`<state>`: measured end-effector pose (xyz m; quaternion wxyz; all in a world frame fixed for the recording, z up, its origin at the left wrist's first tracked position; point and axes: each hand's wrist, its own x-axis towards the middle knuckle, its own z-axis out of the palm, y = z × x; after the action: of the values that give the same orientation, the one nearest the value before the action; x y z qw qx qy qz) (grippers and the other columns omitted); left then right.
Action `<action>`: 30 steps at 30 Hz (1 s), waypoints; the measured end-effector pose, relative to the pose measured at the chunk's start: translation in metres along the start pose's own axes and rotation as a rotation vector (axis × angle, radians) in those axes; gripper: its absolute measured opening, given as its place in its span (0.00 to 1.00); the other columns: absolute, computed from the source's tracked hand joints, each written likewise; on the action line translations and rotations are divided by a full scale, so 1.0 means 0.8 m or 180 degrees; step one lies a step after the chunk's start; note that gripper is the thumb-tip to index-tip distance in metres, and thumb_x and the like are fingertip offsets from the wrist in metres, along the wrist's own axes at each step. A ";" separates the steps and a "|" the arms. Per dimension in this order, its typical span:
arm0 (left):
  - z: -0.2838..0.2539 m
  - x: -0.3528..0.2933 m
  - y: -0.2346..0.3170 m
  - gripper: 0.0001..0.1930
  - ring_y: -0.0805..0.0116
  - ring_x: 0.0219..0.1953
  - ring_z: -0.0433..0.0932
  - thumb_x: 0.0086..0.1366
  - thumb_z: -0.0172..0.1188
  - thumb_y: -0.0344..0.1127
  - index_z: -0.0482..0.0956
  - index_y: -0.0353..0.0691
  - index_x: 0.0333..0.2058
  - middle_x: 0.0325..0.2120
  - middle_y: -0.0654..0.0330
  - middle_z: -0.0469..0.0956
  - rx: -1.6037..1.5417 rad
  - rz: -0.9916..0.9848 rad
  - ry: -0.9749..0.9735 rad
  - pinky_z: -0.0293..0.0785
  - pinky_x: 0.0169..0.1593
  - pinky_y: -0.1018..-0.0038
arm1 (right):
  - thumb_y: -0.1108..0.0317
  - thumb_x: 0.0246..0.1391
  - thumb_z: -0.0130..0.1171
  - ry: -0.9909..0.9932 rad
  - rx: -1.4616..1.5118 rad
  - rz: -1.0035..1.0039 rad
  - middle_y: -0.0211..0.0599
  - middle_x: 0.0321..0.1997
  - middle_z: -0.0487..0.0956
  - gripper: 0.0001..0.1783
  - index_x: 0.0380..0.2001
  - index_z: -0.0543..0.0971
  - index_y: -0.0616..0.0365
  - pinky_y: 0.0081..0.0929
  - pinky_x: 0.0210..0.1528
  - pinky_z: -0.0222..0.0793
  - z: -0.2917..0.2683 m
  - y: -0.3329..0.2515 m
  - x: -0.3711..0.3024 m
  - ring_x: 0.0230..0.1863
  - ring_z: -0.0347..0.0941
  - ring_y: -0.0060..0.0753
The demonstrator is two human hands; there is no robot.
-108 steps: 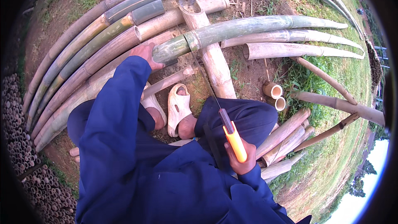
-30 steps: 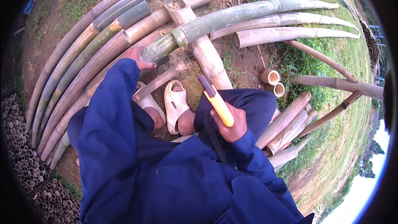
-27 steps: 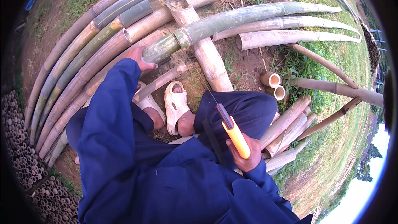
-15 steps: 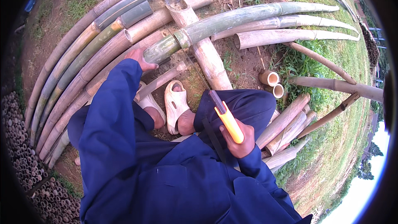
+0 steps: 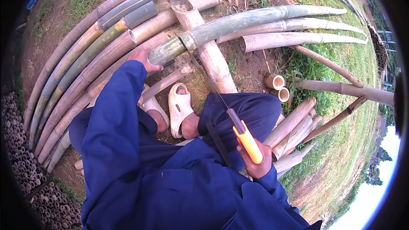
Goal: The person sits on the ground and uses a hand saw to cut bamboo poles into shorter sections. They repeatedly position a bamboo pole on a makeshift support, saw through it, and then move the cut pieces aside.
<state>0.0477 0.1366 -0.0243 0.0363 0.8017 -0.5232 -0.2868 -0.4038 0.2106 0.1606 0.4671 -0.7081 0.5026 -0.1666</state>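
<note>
A green bamboo pole (image 5: pixel 238 23) lies across a thicker pale bamboo piece (image 5: pixel 215 68) with a notched, open upper part. My left hand (image 5: pixel 144 59) grips the pole's near left end, thumb on the lower side. In my right hand (image 5: pixel 260 164) is a handsaw (image 5: pixel 249 144), held by its orange-yellow handle with the fingers wrapped round it. Its long thin blade slants up and left to the pole, where its far part meets the green wall just left of a node. How deep the blade sits cannot be made out.
Several long bamboo poles (image 5: pixel 106 66) lie at the left, others at the upper right. Two short cut pieces (image 5: pixel 279 82) rest on the ground beside split lengths (image 5: pixel 294 130). A thin stick (image 5: pixel 166 84) lies by my sandals (image 5: pixel 180 108). Stacked cut bamboo (image 5: pixel 21 153) fills the lower left.
My right hand has drawn the saw back, down and to the right, so more of the blade shows on my side of the pole. My left hand stays on the pole's end.
</note>
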 end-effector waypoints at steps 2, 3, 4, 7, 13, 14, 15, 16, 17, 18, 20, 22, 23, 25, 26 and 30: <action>0.002 0.002 -0.004 0.49 0.45 0.58 0.80 0.39 0.78 0.60 0.79 0.39 0.60 0.53 0.42 0.82 -0.0094 -0.0012 0.0023 0.72 0.64 0.58 | 0.77 0.55 0.66 0.0023 0.0031 -0.0022 0.47 0.32 0.86 0.17 0.49 0.85 0.63 0.29 0.40 0.79 0.007 0.008 0.004 0.34 0.87 0.42; 0.003 0.006 -0.002 0.49 0.45 0.57 0.80 0.39 0.78 0.60 0.79 0.39 0.60 0.52 0.41 0.82 -0.0136 0.0033 0.0029 0.72 0.64 0.58 | 0.77 0.55 0.66 0.0072 0.0100 -0.0047 0.48 0.31 0.86 0.16 0.48 0.85 0.63 0.30 0.39 0.79 0.023 0.016 0.023 0.34 0.87 0.43; 0.007 0.007 -0.006 0.50 0.45 0.57 0.80 0.39 0.78 0.60 0.79 0.39 0.60 0.53 0.41 0.82 -0.0165 0.0094 0.0025 0.72 0.64 0.58 | 0.76 0.55 0.66 0.0059 0.0105 0.0011 0.53 0.29 0.83 0.12 0.44 0.84 0.64 0.33 0.36 0.77 0.045 0.020 0.054 0.32 0.85 0.52; 0.014 0.017 -0.016 0.51 0.44 0.58 0.79 0.38 0.78 0.61 0.78 0.39 0.61 0.52 0.40 0.81 -0.0162 0.0229 0.0107 0.72 0.64 0.59 | 0.73 0.56 0.67 0.0182 0.0229 -0.0309 0.55 0.26 0.79 0.08 0.36 0.81 0.66 0.39 0.32 0.73 0.093 0.042 0.123 0.30 0.79 0.62; 0.009 0.013 -0.011 0.52 0.44 0.58 0.79 0.39 0.78 0.61 0.77 0.39 0.62 0.53 0.40 0.81 -0.0167 0.0019 -0.0261 0.72 0.64 0.58 | 0.76 0.56 0.67 0.0193 0.0115 -0.0204 0.52 0.27 0.82 0.09 0.40 0.84 0.64 0.34 0.34 0.76 0.023 0.009 0.024 0.30 0.85 0.49; 0.005 0.010 -0.004 0.52 0.44 0.58 0.79 0.39 0.78 0.61 0.77 0.38 0.62 0.53 0.39 0.81 -0.0122 -0.0008 -0.0250 0.72 0.64 0.57 | 0.76 0.56 0.67 0.0218 0.0134 -0.0206 0.48 0.27 0.82 0.10 0.41 0.84 0.65 0.31 0.34 0.75 0.024 0.012 0.026 0.29 0.83 0.42; 0.004 0.006 0.001 0.52 0.43 0.58 0.79 0.39 0.78 0.62 0.77 0.38 0.62 0.53 0.39 0.81 -0.0069 -0.0031 -0.0240 0.72 0.64 0.57 | 0.76 0.56 0.67 0.0250 0.0160 -0.0206 0.44 0.27 0.83 0.11 0.43 0.84 0.65 0.29 0.35 0.75 0.027 0.017 0.026 0.28 0.80 0.34; 0.012 0.007 -0.008 0.52 0.43 0.57 0.79 0.39 0.78 0.62 0.77 0.38 0.62 0.52 0.40 0.81 -0.0101 0.0024 -0.0155 0.72 0.64 0.56 | 0.76 0.57 0.67 0.0308 0.0163 -0.0204 0.40 0.28 0.83 0.11 0.44 0.84 0.66 0.26 0.35 0.74 0.034 0.020 0.021 0.27 0.78 0.27; 0.025 0.012 -0.024 0.52 0.43 0.57 0.80 0.39 0.78 0.62 0.77 0.38 0.61 0.52 0.40 0.81 -0.0133 0.0077 -0.0069 0.73 0.63 0.56 | 0.75 0.57 0.67 0.0192 0.0191 -0.0014 0.42 0.28 0.83 0.11 0.43 0.84 0.66 0.28 0.35 0.74 0.050 0.025 0.044 0.26 0.78 0.30; 0.029 0.019 -0.027 0.51 0.43 0.57 0.80 0.39 0.78 0.62 0.78 0.38 0.61 0.51 0.40 0.82 -0.0151 0.0162 0.0044 0.73 0.63 0.56 | 0.73 0.58 0.68 0.0212 0.0255 -0.0139 0.44 0.27 0.81 0.10 0.42 0.83 0.66 0.30 0.34 0.73 0.070 0.040 0.072 0.25 0.76 0.33; 0.020 0.014 -0.010 0.51 0.43 0.56 0.80 0.39 0.78 0.62 0.78 0.39 0.61 0.51 0.40 0.82 -0.0017 0.0141 0.0129 0.73 0.62 0.56 | 0.72 0.58 0.68 0.0264 0.0316 -0.0272 0.46 0.26 0.81 0.10 0.40 0.82 0.67 0.31 0.33 0.72 0.082 0.035 0.100 0.24 0.76 0.36; 0.018 0.003 -0.004 0.51 0.43 0.56 0.80 0.39 0.78 0.62 0.78 0.38 0.60 0.50 0.40 0.82 0.0005 0.0071 0.0034 0.73 0.63 0.56 | 0.73 0.57 0.68 0.0150 0.0177 -0.0234 0.46 0.27 0.82 0.10 0.40 0.83 0.66 0.30 0.34 0.73 0.070 0.022 0.089 0.25 0.78 0.37; 0.014 -0.001 -0.004 0.50 0.43 0.56 0.80 0.39 0.78 0.62 0.78 0.38 0.60 0.50 0.40 0.82 -0.0050 0.0031 -0.0064 0.73 0.63 0.56 | 0.73 0.57 0.68 0.0019 -0.0006 -0.0149 0.46 0.27 0.82 0.10 0.42 0.83 0.66 0.30 0.34 0.73 0.050 0.011 0.066 0.25 0.80 0.36; 0.011 -0.006 -0.002 0.50 0.43 0.56 0.80 0.39 0.78 0.62 0.78 0.38 0.60 0.51 0.40 0.82 -0.0088 -0.0062 -0.0142 0.73 0.63 0.56 | 0.77 0.56 0.67 0.0055 -0.0022 -0.0249 0.46 0.30 0.85 0.16 0.49 0.84 0.65 0.28 0.37 0.76 0.019 -0.002 0.020 0.28 0.83 0.35; 0.010 -0.005 0.001 0.50 0.44 0.56 0.81 0.39 0.78 0.61 0.79 0.38 0.60 0.51 0.40 0.82 -0.0067 -0.0081 -0.0114 0.73 0.63 0.57 | 0.77 0.56 0.67 0.0082 -0.0008 -0.0260 0.45 0.30 0.85 0.15 0.48 0.84 0.66 0.28 0.37 0.75 0.014 -0.004 0.011 0.28 0.82 0.35; 0.018 0.008 -0.005 0.48 0.43 0.56 0.80 0.39 0.79 0.59 0.80 0.36 0.58 0.51 0.40 0.82 -0.0252 0.0051 -0.0143 0.72 0.63 0.57 | 0.74 0.57 0.67 0.0176 0.0137 -0.0146 0.48 0.27 0.82 0.10 0.41 0.82 0.67 0.30 0.35 0.74 0.066 0.033 0.074 0.25 0.77 0.35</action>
<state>0.0458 0.1361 -0.0404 0.0586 0.7888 -0.5185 -0.3249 -0.3550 0.1835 0.0981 0.4642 -0.7044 0.4952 -0.2076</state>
